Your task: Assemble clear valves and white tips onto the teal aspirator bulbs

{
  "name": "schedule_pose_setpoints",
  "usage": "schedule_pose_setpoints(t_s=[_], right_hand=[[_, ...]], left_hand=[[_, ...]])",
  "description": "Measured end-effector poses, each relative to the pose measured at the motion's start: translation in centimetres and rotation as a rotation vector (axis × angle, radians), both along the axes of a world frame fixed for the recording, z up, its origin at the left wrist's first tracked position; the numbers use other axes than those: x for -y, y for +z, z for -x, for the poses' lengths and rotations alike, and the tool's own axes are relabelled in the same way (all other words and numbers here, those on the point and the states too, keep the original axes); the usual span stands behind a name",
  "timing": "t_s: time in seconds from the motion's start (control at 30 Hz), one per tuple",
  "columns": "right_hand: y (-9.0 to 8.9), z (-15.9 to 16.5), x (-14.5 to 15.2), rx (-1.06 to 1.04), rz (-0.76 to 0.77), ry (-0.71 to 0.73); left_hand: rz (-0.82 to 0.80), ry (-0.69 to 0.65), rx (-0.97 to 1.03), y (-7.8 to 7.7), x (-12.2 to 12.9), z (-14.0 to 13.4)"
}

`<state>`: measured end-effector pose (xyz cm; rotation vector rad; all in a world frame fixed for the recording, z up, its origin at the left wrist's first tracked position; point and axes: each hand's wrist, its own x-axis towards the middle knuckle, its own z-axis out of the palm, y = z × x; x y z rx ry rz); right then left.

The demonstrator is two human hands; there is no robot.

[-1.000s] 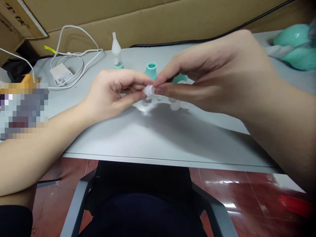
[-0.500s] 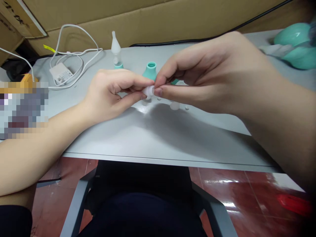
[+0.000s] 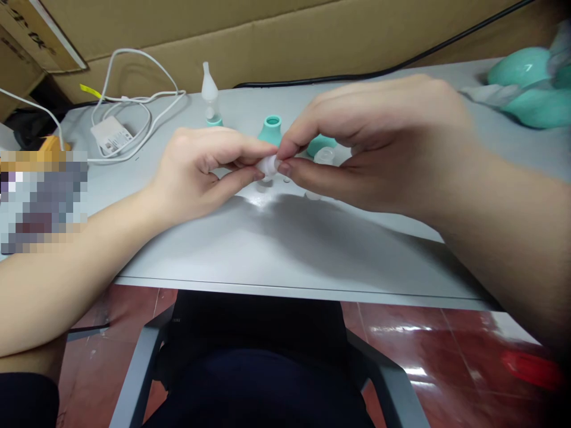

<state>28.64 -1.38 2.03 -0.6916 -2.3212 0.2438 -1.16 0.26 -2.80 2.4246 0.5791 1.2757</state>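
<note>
From my remote seat, I have the left hand (image 3: 200,169) pinching a small white plastic piece (image 3: 269,165) between thumb and fingertips, its other fingers loosely curled. The right hand (image 3: 388,154) has its thumb and forefinger closed on the right end of that same piece. It sits between the two hands, just above the table (image 3: 232,252), in front of a teal bulb with an open neck (image 3: 270,132).

The change over the last half second is on the right: that hand has rolled and dropped a little, uncovering more of a clear cup (image 3: 325,156) behind its thumb, while the left has hardly moved. I read this as the right turning or pressing against a steady left (the fingertips hide the join, so I can't tell which). The piece is in much the same spot, so I judge the fitting work still under way. A clear pointed nozzle (image 3: 209,92) stands farther back, beyond the left hand.
</note>
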Motion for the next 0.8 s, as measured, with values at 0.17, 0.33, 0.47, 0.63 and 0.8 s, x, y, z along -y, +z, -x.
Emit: schedule_pose_setpoints(t_s=[0.17,0.33,0.47,0.63,0.8], right_hand=[[0.0,0.0,-0.2,0.015,-0.018,-0.001],[0.4,-0.1,0.2,-0.032,0.106,0.001],[0.3,0.1,0.7,-0.014,0.067,-0.033],[0.2,0.3,0.8,-0.012,0.049,-0.072],[0.6,0.1,0.7,-0.037,0.148,-0.038]], left_hand=[[0.048,0.018,-0.005,-0.1,0.1,0.0],[0.074,0.043,0.013,-0.1,0.3,0.1],[0.125,0.021,0.039,-0.1,0.6,-0.2],[0.038,-0.008,0.139,-0.5,0.8,-0.6],[-0.002,0.055,0.068,-0.2,1.1,-0.5]])
